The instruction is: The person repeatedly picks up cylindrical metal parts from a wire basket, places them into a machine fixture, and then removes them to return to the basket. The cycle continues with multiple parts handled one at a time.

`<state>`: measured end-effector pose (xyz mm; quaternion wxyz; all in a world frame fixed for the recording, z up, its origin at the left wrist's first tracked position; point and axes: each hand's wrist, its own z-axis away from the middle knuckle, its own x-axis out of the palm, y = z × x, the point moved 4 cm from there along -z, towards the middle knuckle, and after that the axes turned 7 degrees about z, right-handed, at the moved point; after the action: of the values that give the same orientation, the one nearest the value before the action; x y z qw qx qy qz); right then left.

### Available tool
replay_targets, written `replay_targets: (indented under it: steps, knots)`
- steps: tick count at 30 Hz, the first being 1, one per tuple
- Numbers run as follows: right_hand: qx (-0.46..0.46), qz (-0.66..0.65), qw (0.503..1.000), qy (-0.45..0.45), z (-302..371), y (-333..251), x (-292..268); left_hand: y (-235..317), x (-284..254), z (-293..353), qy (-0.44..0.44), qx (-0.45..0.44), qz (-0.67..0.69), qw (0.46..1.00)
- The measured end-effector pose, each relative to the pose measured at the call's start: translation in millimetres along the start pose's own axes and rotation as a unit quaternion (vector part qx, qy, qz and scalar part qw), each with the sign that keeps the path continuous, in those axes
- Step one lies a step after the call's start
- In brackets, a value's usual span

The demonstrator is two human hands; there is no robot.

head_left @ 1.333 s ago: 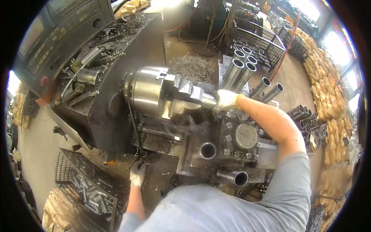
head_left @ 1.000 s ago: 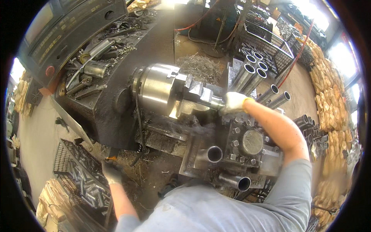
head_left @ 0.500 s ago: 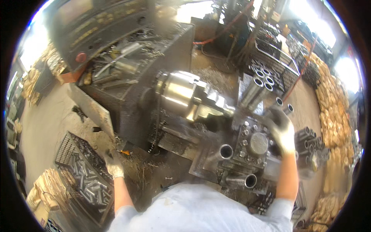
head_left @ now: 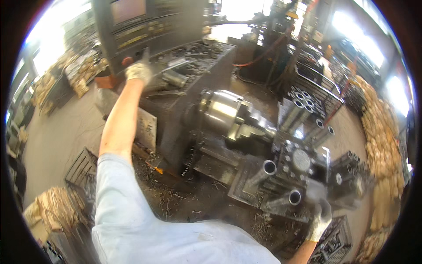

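Note:
My left arm reaches up to the control panel (head_left: 154, 33) of a lathe. My gloved left hand (head_left: 140, 71) is beside its red knob (head_left: 127, 61), over the cluttered top of the headstock; its fingers are smeared by motion. At lower right, next to the carriage, my gloved right hand (head_left: 321, 220) has its dark-tipped fingers curled; what they hold, if anything, is hidden. Between the hands is the shiny lathe chuck (head_left: 223, 111) with stepped jaws (head_left: 257, 125). Right of it is the square bolted tool post (head_left: 301, 160). Metal tubes (head_left: 269, 167) stand and lie around the tool post.
Several upright tubes (head_left: 299, 104) are grouped behind the tool post, near a wire crate (head_left: 318, 86). More tubes (head_left: 347, 169) stand at right. Dark crates (head_left: 81, 169) are at lower left and lower right (head_left: 336, 242). Stacked tan sacks (head_left: 381, 132) line the right side. Metal shavings litter the floor.
My left hand has risen from beside the parts crate to the control panel. My right hand has left the tool post and come down toward me. The view has shifted.

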<state>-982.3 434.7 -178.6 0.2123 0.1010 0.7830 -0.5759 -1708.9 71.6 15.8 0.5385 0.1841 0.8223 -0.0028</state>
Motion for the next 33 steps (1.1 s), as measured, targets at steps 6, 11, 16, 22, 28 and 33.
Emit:
replay_targets:
  steps: [6, 11, 16, 22, 28, 33]
  knots:
    - [-0.016, 0.038, 0.997, -0.068, 25.3, 1.0, -2.9, 57.5, -20.2, 217.7, 0.220, 0.240, 0.290, 0.900]
    - [0.070, -0.049, 0.979, -0.184, 23.5, 30.6, 25.2, 46.9, 95.3, 478.3, -0.074, 0.111, 0.346, 0.929]
    - [-0.110, -0.017, 0.946, -0.304, 16.1, 32.5, 70.9, -92.1, 180.0, 715.0, -0.412, -0.338, 0.149, 0.833]
    - [-0.176, -0.007, 0.914, -0.366, 34.2, 12.6, 124.9, -211.7, 164.7, 931.9, -0.340, -0.599, 0.132, 0.713]
    - [-0.323, -0.109, 0.737, -0.584, 212.8, -70.5, 181.5, -191.9, 98.5, 1057.8, -0.207, -0.696, 0.215, 0.653]
    - [-0.343, -0.106, 0.490, -0.794, 443.3, -151.6, 194.6, -173.6, 62.8, 1217.6, -0.090, -0.804, 0.227, 0.542]
